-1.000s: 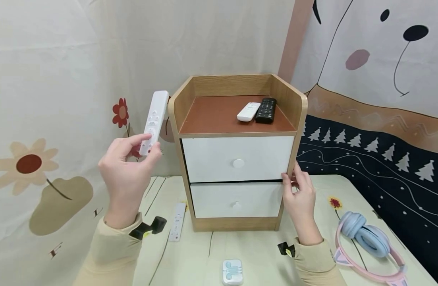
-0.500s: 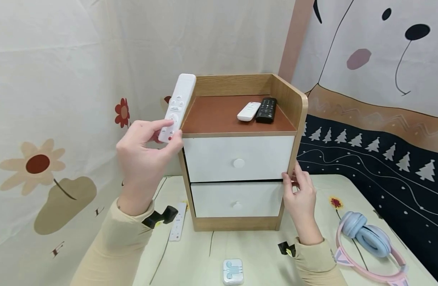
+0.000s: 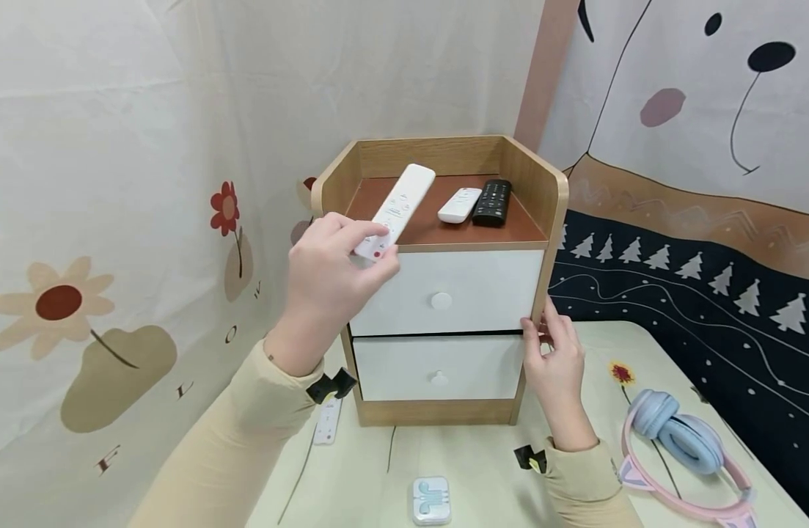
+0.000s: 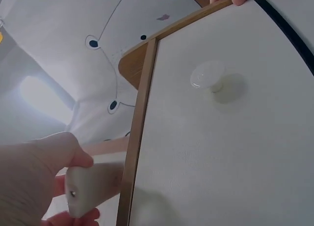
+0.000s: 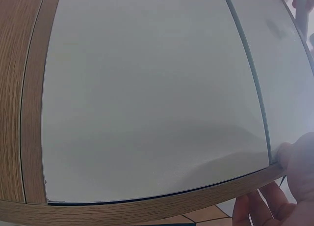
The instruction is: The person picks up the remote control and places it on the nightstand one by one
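My left hand pinches the lower end of a long white remote control, tilted up and to the right. In the head view the remote overlaps the brown top shelf of a small wooden two-drawer cabinet. From the left wrist, the remote's end shows between thumb and fingers, beside the cabinet's top edge. My right hand grips the cabinet's right side edge, its thumb on the front near the gap between the white drawers. A small white remote and a black remote lie side by side on the shelf.
Another white remote lies on the table left of the cabinet, partly behind my left wrist. Earphones in a clear square case lie in front. Pink and blue headphones rest at the right. Patterned cloth hangs behind.
My left hand has carried the white remote right, from beside the cabinet to over the top shelf, tilting it further right. My right hand stays on the cabinet's side.
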{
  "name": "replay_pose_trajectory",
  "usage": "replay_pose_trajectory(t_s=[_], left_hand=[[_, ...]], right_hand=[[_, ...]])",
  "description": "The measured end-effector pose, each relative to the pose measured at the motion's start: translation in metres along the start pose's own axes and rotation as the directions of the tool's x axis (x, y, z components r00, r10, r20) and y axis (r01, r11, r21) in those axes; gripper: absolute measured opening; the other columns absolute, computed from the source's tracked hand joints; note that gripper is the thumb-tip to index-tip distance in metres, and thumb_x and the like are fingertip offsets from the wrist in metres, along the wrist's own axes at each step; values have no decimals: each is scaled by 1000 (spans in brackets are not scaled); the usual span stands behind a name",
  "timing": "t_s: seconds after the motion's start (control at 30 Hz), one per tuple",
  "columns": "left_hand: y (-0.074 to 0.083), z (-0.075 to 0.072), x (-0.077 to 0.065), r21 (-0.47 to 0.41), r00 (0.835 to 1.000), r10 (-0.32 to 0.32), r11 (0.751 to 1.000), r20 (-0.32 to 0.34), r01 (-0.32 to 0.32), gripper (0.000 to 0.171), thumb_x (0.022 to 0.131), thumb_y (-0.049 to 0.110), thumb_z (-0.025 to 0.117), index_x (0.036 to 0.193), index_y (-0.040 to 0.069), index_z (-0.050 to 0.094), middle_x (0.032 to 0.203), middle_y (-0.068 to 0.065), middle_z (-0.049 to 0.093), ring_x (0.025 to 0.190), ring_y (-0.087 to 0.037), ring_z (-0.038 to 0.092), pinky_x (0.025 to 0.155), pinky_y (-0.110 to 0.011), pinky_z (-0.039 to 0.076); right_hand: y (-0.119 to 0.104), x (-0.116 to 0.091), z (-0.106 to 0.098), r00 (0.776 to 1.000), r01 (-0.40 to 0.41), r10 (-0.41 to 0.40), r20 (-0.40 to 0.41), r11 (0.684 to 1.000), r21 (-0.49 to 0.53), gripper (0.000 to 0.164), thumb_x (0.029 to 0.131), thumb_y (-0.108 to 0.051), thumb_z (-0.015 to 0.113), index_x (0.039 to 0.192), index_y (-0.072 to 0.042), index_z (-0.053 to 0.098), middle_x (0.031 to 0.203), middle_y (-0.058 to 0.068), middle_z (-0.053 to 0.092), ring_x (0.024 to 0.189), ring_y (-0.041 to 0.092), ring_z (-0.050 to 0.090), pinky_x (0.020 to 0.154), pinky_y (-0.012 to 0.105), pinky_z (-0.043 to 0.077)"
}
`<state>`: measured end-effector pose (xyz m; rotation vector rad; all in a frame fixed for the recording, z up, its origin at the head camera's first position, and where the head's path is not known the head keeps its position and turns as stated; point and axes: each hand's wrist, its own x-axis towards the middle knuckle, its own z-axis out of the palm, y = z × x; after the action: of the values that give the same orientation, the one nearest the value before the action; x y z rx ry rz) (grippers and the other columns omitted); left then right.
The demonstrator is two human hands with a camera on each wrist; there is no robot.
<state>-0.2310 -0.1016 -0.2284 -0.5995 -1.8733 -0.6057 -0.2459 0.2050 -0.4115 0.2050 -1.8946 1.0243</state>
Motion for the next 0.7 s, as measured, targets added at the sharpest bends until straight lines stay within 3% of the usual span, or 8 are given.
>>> replay_pose_trajectory(t_s=[0.13, 0.27, 0.5, 0.7], left_hand=[[3, 7, 8, 23, 994, -47, 999, 100, 45, 20, 84, 23, 79, 100, 12, 86, 90, -13, 75, 81, -34, 68, 63, -50, 52], [4, 11, 17, 50, 976, -118, 993, 185, 110, 21, 86, 25, 77, 102, 15, 86, 94, -11, 77, 84, -33, 67, 65, -51, 51], [5, 21, 32, 64, 915, -248, 969, 318, 240, 20, 87, 29, 74, 101, 19, 85, 92, -5, 75, 82, -27, 65, 71, -46, 49], [7, 27, 43, 97, 872, -294, 955, 392, 279, 21, 90, 32, 74, 105, 21, 84, 73, 0, 61, 71, -24, 55, 65, -38, 43]], right_hand=[[0, 0, 0, 1000, -7, 7, 3, 1000, 1, 56, 104, -5, 72, 158, -2, 57, 105, 24, 67, 94, 30, 70, 85, -5, 43], [1, 0, 0, 1000, -14, 14, 7, 1000, 1, 57, 104, -5, 72, 159, -4, 57, 105, 23, 67, 95, 27, 69, 85, -5, 43], [0, 0, 0, 1000, -24, 24, 17, 1000, 4, 57, 105, -6, 72, 159, -4, 57, 106, 24, 67, 95, 31, 70, 85, -5, 43], [-1, 0, 0, 999, -30, 30, 16, 1000, 6, 57, 105, -6, 72, 160, -5, 57, 107, 24, 67, 96, 27, 69, 85, -5, 43]])
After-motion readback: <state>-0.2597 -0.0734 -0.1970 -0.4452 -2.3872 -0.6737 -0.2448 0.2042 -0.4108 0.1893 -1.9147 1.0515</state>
